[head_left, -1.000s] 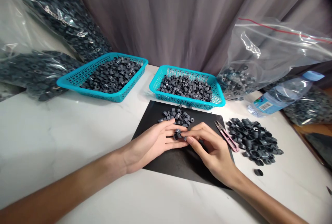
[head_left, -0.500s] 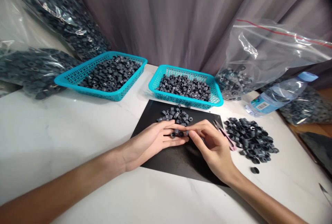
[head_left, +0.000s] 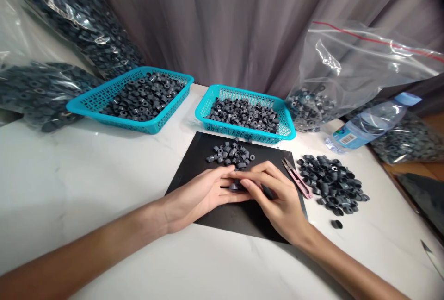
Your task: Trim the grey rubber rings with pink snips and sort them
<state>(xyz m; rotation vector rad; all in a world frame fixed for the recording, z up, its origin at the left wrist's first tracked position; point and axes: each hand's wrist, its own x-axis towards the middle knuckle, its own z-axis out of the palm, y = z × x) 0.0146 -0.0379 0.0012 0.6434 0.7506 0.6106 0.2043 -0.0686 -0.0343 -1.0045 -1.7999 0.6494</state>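
Observation:
My left hand is palm up with its fingers stretched out, low over the black mat. Resting on those fingers is a small grey plastic ring; others beside it are partly hidden. My right hand reaches across from the right, thumb and forefinger close together at the left fingers. Whatever sits between these two fingertips is too hidden to make out. Just beyond the hands lies a small heap of grey rings on the mat. Pink-handled thread snips lie at the mat's right edge.
Two blue baskets, one left and one centre, hold many grey pieces. A loose pile lies right of the snips. A water bottle leans behind it. Filled plastic bags stand left; another bag stands right.
The right thumb and forefinger have shifted slightly left over the left fingers, covering more of the rings there. The view has moved a little, so the surroundings appear slightly further left.

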